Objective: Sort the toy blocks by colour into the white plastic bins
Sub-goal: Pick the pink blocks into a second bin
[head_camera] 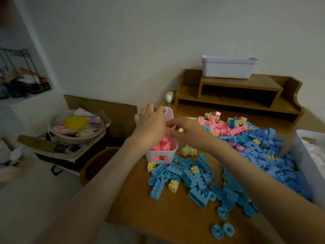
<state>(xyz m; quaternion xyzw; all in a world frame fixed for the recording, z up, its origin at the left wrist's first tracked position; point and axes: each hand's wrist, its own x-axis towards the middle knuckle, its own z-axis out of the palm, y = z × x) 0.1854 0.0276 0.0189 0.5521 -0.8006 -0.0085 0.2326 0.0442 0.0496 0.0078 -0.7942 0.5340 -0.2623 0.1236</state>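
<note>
A wooden table [158,217] with a smooth brown top fills the lower right of the frame, against a plain pale wall. Nearest, at the bottom edge, two flat blue discs [222,230] with centre holes lie side by side. Above them is a loose scatter of studded blue blocks [184,175], rectangular and glossy, with more discs and a few pale yellow blocks [174,185] mixed in.

Beyond these, at the table's left edge, stands the small white bin [171,154], thin-walled plastic with a handle slot, holding pink blocks [161,145]. The left hand [151,125] lies over the bin's left side, its fingers bent down at the far rim; whether it grips the rim I cannot tell. The right hand [186,131] reaches in from the right, fingers drawn narrow just above the pink blocks; what they pinch, if anything, is blurred.

To the right, a deep heap of blue blocks [263,147] spreads toward a second white bin [306,155] at the frame's right edge, with a pink and yellow pile [223,125] behind it. Farthest, a wooden desk shelf [237,90] carries a third white bin [228,67].
</note>
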